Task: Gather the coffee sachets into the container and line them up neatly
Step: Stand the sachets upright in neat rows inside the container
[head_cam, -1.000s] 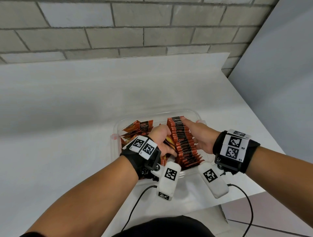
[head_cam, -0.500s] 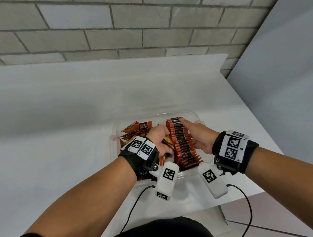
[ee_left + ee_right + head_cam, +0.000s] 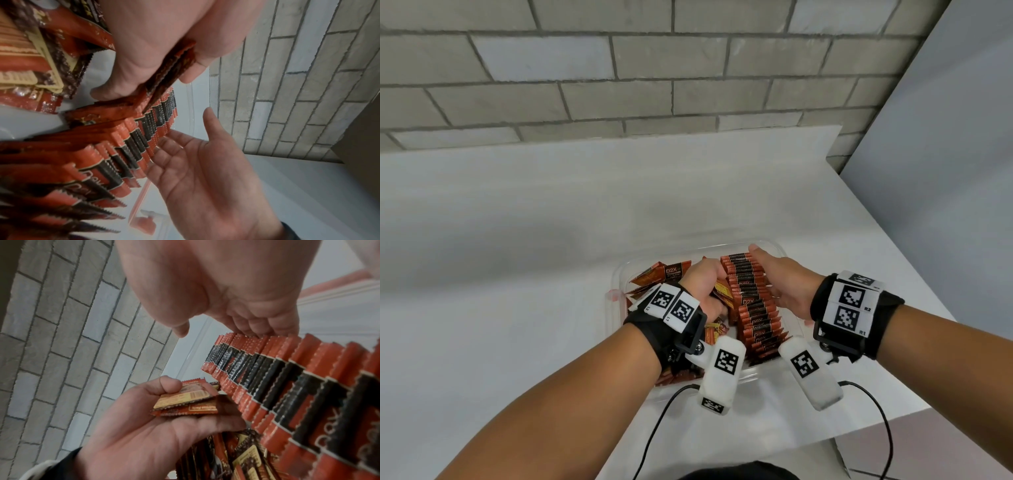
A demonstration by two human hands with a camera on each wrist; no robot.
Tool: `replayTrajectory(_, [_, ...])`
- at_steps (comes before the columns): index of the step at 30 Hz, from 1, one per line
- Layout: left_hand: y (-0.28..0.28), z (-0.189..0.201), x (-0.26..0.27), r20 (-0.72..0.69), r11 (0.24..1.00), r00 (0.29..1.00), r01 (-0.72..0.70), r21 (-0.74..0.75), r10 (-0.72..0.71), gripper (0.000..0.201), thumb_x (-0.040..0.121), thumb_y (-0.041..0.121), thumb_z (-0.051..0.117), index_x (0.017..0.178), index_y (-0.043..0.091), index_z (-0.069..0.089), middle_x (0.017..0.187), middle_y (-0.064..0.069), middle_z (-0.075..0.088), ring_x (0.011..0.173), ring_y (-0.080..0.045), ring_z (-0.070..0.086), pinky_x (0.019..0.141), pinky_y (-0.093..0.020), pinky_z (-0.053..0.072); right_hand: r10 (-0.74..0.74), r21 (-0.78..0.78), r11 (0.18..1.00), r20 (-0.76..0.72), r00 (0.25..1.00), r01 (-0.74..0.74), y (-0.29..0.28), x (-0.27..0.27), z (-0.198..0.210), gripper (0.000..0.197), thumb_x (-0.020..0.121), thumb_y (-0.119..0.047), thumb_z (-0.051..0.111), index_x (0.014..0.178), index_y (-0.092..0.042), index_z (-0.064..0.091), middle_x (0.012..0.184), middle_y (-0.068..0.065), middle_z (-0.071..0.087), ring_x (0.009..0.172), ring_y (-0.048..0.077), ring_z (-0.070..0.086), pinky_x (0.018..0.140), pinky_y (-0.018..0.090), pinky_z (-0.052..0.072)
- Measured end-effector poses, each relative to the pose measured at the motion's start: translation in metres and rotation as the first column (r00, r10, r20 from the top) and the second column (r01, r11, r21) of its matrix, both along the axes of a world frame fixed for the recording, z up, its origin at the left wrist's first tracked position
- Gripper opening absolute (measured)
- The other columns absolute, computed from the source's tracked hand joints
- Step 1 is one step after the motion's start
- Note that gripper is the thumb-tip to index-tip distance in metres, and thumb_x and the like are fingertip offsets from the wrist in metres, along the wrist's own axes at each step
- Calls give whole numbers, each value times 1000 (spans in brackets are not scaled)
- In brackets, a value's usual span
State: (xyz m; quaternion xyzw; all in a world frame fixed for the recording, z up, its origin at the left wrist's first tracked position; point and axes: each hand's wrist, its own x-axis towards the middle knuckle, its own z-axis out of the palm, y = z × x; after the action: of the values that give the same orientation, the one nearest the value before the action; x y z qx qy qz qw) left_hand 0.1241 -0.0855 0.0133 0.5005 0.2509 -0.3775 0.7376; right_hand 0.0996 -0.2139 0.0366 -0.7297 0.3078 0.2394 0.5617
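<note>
A clear plastic container (image 3: 774, 245) sits near the table's front right corner. A long row of red-and-black coffee sachets (image 3: 751, 303) stands on edge along its right half. My left hand (image 3: 714, 275) is at the row's left side and pinches a few sachets (image 3: 173, 71) between thumb and fingers, just above the row's far end. My right hand (image 3: 768, 270) lies open with its fingers flat against the row's right side, thumb out over the far rim. Loose sachets (image 3: 666, 274) lie jumbled in the container's left half.
The white table (image 3: 551, 240) runs back to a grey brick wall (image 3: 619, 75). Its right edge drops off just beyond the container. Two black cables (image 3: 654, 435) hang from the wrist cameras over the front edge. A red clip (image 3: 144, 224) marks the container's rim.
The right hand has slid slightly farther along the row's right side. The left hand still holds its sachets beside the row, raised a little toward the far end.
</note>
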Motion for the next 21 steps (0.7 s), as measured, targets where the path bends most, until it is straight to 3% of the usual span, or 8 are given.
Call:
replayTrajectory(3, [-1, -2, 1, -3, 1000, 1000, 17, -8, -17, 22, 84, 0, 30, 85, 6, 52, 90, -18, 61, 94, -35, 59, 97, -61, 39, -1, -17, 1000, -10, 1000, 1, -2, 2, -3, 62, 91, -64, 37, 118, -13, 58, 111, 4, 67, 105, 19, 61, 103, 39, 42])
replayTrajectory(7, [-3, -3, -3, -16, 999, 1000, 16, -45, -17, 26, 84, -1, 29, 86, 4, 55, 90, -19, 63, 92, -35, 60, 97, -62, 38, 14, -19, 1000, -23, 1000, -14, 1, 1, -2, 61, 91, -64, 37, 116, -13, 60, 107, 4, 69, 101, 20, 63, 97, 37, 45])
replayTrajectory(10, [-3, -5, -2, -30, 999, 1000, 5, -53, -6, 27, 84, -1, 29, 90, 4, 55, 99, -21, 63, 105, -39, 58, 100, -65, 33, 18, -33, 999, -26, 999, -19, 2, 1, 0, 64, 90, -65, 38, 118, -12, 59, 109, 3, 68, 103, 19, 62, 99, 36, 44])
replayTrajectory(13, [-3, -4, -2, -47, 998, 999, -16, -67, 13, 27, 84, -1, 29, 89, 4, 55, 98, -21, 63, 107, -40, 58, 100, -67, 32, 16, -42, 999, -26, 1000, -17, 0, 2, 0, 60, 91, -64, 39, 116, -13, 60, 107, 3, 68, 101, 18, 62, 99, 36, 44])
replayTrajectory(18, [-1, 5, -6, -41, 997, 999, -10, -75, 7, 24, 87, -1, 29, 87, 4, 52, 91, -19, 62, 102, -37, 58, 99, -64, 36, 11, -30, 999, -29, 1000, -12, 0, 1, -2, 59, 90, -63, 41, 115, -12, 60, 106, 4, 69, 101, 19, 63, 100, 37, 45])
replayTrajectory(21, [8, 21, -6, 23, 1000, 1000, -19, -14, 19, 21, 90, -2, 31, 77, 7, 45, 66, -11, 58, 75, -28, 58, 85, -48, 49, 0, -27, 1000, -26, 1000, -1, -1, 0, 3, 60, 90, -62, 43, 120, -12, 58, 108, 3, 68, 106, 18, 61, 105, 38, 42])
